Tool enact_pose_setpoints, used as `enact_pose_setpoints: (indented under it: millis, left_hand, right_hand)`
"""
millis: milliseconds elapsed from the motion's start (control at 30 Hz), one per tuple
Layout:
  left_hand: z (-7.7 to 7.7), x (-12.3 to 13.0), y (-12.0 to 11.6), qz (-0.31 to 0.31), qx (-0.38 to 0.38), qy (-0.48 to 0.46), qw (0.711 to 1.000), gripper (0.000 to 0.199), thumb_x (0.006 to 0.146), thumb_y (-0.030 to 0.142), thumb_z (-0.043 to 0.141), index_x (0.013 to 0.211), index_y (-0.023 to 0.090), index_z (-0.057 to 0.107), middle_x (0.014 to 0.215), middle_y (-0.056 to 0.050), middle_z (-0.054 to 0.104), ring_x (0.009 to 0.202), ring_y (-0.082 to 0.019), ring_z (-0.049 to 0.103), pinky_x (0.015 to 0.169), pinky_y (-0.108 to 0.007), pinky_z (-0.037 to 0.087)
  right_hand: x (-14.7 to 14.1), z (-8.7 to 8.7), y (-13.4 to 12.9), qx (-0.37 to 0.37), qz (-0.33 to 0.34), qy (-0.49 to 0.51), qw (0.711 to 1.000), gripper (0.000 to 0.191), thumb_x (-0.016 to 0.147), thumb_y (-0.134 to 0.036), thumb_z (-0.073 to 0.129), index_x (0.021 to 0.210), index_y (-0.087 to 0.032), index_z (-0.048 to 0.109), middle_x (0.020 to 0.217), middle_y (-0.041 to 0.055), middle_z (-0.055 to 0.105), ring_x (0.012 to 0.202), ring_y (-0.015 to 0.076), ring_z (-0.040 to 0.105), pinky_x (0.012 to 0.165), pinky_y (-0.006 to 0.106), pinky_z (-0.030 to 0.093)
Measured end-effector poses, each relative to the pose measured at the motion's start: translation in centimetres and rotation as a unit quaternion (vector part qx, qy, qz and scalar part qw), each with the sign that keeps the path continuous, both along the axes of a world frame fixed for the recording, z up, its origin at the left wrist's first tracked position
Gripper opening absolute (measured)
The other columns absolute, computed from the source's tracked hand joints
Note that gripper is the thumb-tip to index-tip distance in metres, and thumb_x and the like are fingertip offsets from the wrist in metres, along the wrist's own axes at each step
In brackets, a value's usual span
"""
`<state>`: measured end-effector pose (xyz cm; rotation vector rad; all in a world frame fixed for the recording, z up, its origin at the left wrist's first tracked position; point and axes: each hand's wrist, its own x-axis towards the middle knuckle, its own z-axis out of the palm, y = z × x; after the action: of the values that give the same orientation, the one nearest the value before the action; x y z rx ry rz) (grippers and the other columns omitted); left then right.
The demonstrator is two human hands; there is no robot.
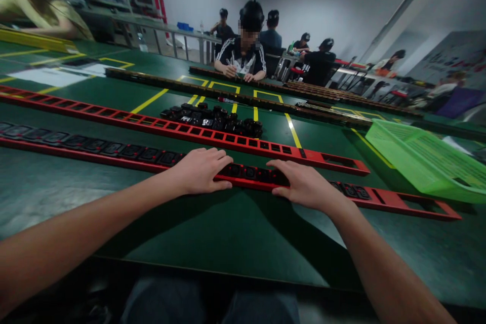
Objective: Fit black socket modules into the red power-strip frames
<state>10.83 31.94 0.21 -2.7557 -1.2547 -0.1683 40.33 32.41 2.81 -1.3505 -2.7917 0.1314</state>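
A long red power strip (250, 183), its slots filled with black sockets (249, 172), lies across the near part of the green table. My left hand (203, 171) grips it near the middle, thumb at the near edge and fingers over the far side. My right hand (306, 185) spans the strip the same way, a short distance to the right. The hands cover some of the sockets. Just beyond lies a second red strip (313, 157) with open slots. Loose black sockets (218, 119) are heaped behind it.
At the right stands a light green plastic basket (413, 162). Long dark strips (243, 98) lie farther back across the table. White papers (53, 77) and a yellow strip (34, 39) are at the far left. A co-worker (246, 45) sits opposite; several other people are around.
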Motion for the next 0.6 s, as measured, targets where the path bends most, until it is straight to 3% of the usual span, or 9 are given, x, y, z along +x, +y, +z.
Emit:
enact_pose_setpoints:
  millis: [133,333,433,600]
  left_hand:
    - [0.1,0.0,-0.1,-0.001,0.005,-0.008,1.0,0.051,0.091,0.059,0.053,0.121,0.017,0.058,0.11,-0.01,0.065,0.097,-0.028,0.063,0.078,-0.037,0.048]
    - [0.0,0.0,0.0,-0.006,0.012,-0.012,1.0,0.046,0.092,0.055,0.054,0.119,0.017,0.059,0.108,-0.009,0.065,0.093,-0.027,0.064,0.075,-0.037,0.047]
    - [0.1,0.1,0.0,-0.003,0.009,-0.012,1.0,0.044,0.093,0.054,0.054,0.117,0.017,0.06,0.107,-0.008,0.065,0.092,-0.027,0.064,0.074,-0.037,0.047]
    - [0.2,0.2,-0.1,-0.007,0.01,-0.024,1.0,0.04,0.096,0.051,0.051,0.118,0.018,0.059,0.111,-0.007,0.063,0.095,-0.026,0.063,0.075,-0.037,0.047]
  right_hand:
    - [0.4,0.2,0.2,0.003,0.024,0.005,1.0,0.054,0.081,-0.03,0.072,0.132,-0.023,0.057,0.126,0.012,0.067,0.112,0.0327,0.065,0.095,0.05,0.053]
    - [-0.3,0.3,-0.2,-0.037,0.074,0.09,0.993,0.055,0.087,-0.026,0.065,0.139,-0.023,0.048,0.141,0.0111,0.057,0.128,0.0273,0.056,0.108,0.047,0.046]
    - [-0.6,0.2,-0.4,-0.058,0.103,0.085,0.989,0.045,0.087,-0.023,0.064,0.131,-0.025,0.055,0.144,0.0094,0.055,0.13,0.0263,0.054,0.11,0.046,0.044]
    - [-0.8,-0.1,-0.3,-0.06,0.084,0.089,0.991,0.049,0.088,-0.024,0.065,0.135,-0.024,0.052,0.138,0.0097,0.059,0.124,0.0263,0.058,0.106,0.045,0.046]
